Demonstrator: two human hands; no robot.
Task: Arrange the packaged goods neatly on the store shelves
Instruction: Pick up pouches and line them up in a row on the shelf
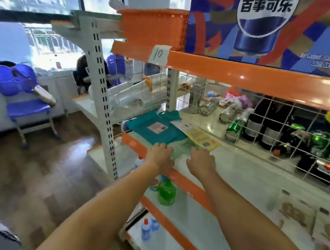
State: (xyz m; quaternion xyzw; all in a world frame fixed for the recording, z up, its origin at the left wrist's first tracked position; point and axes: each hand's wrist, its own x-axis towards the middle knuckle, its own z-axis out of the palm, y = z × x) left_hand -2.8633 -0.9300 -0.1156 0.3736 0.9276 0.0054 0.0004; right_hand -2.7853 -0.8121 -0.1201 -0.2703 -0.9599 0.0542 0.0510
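Both forearms reach to twelve o'clock; left hand (161, 155) and right hand (201, 161) press flat-fingered on the pale green packet (182, 147), probably light, floppy and best pinched at its edges.

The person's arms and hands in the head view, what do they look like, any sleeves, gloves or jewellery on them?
Both forearms are bare along the whole length in view: no sleeves show. The left hand and right hand wear no gloves, and no watch, bracelet or ring is visible on either wrist or on the backs of the hands. The fingertips are too blurred to tell anything about the nails.
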